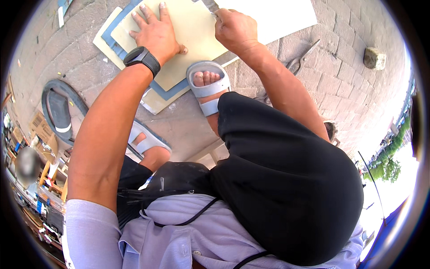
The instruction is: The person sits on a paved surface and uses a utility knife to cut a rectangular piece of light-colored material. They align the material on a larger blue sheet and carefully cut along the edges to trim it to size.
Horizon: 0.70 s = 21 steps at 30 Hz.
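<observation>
Cream sheet [192,40] flat on the brick paving [331,85], toward the top of the view and beyond the feet — uppermost of a small stack, with a blue-grey sheet [174,91] showing past its left and lower edges and a pale board [156,105] under that. Left hand [156,38] palm down on the cream sheet, fingers spread wide, gripping nothing. Right hand [236,30] apart from the left, bunched into a fist by the upper right edge of the stack, clamped on a small glinting thing [214,13]; too little showing to name it. White sheet [286,13] just beyond the right fist, cut off by the top of the view.

Close in the way: grey sandal [209,88] on the right foot, right at the lower right side of the stack — cannot tell whether pressing on it. Black shorts leg [286,179] hiding much of the ground at lower right. Beside the right forearm, scissors-like tool [308,54] lying on the paving; farther right, rough stone block [374,58]. Off to the left, well apart from the stack, dark rubbery loop [46,107] around a dark oval piece [59,112]. Past these, cardboard box [41,127] amid jumbled clutter, too blurred to sort out.
</observation>
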{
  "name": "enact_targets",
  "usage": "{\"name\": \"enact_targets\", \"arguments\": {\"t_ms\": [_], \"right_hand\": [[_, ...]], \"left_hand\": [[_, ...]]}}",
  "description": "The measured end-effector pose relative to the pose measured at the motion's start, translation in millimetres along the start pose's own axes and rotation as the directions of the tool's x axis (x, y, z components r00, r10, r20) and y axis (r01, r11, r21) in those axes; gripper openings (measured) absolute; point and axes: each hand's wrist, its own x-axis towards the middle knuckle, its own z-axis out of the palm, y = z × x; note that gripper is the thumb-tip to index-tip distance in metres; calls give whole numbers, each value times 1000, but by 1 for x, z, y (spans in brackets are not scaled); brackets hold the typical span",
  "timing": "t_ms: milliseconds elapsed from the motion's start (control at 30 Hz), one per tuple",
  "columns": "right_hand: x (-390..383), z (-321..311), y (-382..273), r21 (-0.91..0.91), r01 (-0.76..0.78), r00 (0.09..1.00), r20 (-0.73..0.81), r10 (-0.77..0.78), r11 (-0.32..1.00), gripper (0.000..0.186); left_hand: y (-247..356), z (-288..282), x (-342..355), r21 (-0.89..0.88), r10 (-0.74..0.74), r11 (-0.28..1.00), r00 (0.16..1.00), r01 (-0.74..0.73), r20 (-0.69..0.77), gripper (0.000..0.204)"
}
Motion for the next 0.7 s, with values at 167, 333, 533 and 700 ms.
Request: {"name": "enact_targets", "arguments": {"t_ms": [167,333,533,700], "right_hand": [[-7,8,1,33,-30,997,-72,33,999,18],[-6,12,1,72,-51,994,-89,57,996,17],[14,13,-5,101,-35,995,-91,44,994,11],[17,10,-7,88,-17,998,-58,23,996,12]], "left_hand": [[0,1,-1,-5,6,1000,1000,-6,11,139],[0,0,1,-1,4,1000,1000,-4,16,139],[0,1,1,11,9,1000,1000,-9,11,139],[-6,9,-1,21,15,1000,1000,-16,3,139]]}}
